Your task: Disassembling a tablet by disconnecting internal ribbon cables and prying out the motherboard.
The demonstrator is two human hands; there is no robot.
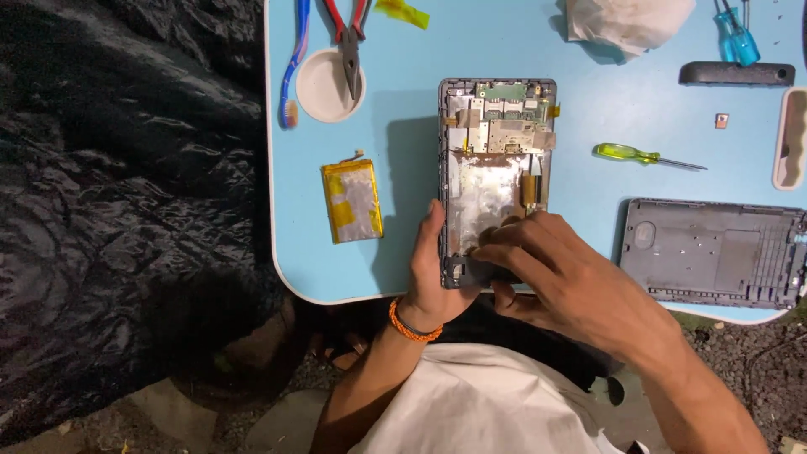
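The person holds an opened grey tablet with its back removed (496, 168) upright over the near edge of the pale blue, round-cornered tabletop (403, 50); its upper part shows green circuit boards, metal shields and strips of tan tape, and the middle a dull silvery bay. The left hand (433, 282), with an orange braided band on the wrist, grips the tablet's lower left edge, its thumb lying along the frame and its fingers curled round behind, clamped on the tablet. The right hand (563, 269) comes over the lower right corner, its fingers (496, 245) drawn together and pressing on the bottom of the silvery bay; whether they pinch anything small cannot be told. To the left of the tablet, apart from it, lies a flat rectangular battery pouch in silver foil with yellow tape edges (352, 201). Farther back stand a shallow round white dish (324, 88) with red-handled pliers (349, 38) resting across it and a blue toothbrush with worn bristles (294, 63) just beside it. To the right lie a slim screwdriver with a clear yellow handle (643, 155), a ribbed grey plastic back cover (714, 252), a crumpled white tissue (626, 21) and a blue-handled screwdriver (738, 38). Black glossy plastic sheeting (126, 185) wrinkles beside the tabletop.
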